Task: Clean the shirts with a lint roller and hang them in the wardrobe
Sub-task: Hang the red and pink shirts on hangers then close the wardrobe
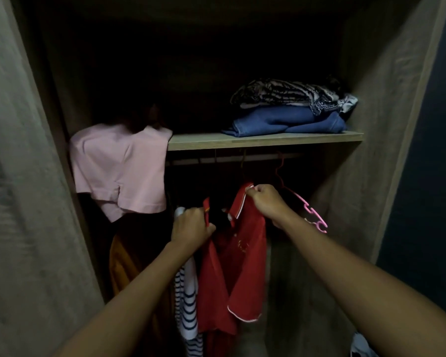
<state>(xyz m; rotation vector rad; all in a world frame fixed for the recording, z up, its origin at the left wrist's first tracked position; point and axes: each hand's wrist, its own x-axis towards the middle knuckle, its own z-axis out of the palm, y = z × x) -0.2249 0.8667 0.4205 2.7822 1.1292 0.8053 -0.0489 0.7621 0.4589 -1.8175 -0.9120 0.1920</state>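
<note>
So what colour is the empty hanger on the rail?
Pink hanger, right of the red shirt; head view.

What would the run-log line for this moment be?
stage: hanging | left hand: gripping red shirt collar | right hand: pinching collar | rail: above | pink hanger: empty, right

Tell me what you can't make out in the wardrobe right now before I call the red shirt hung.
- Head view: the red shirt hanger's hook on the rail; darkness hides it.
- Head view: the left hand covers its grip at the collar.
- Head view: the shelf's back left, behind the pink shirt, is black.
- Head view: the white item is cut off bottom right.
</note>
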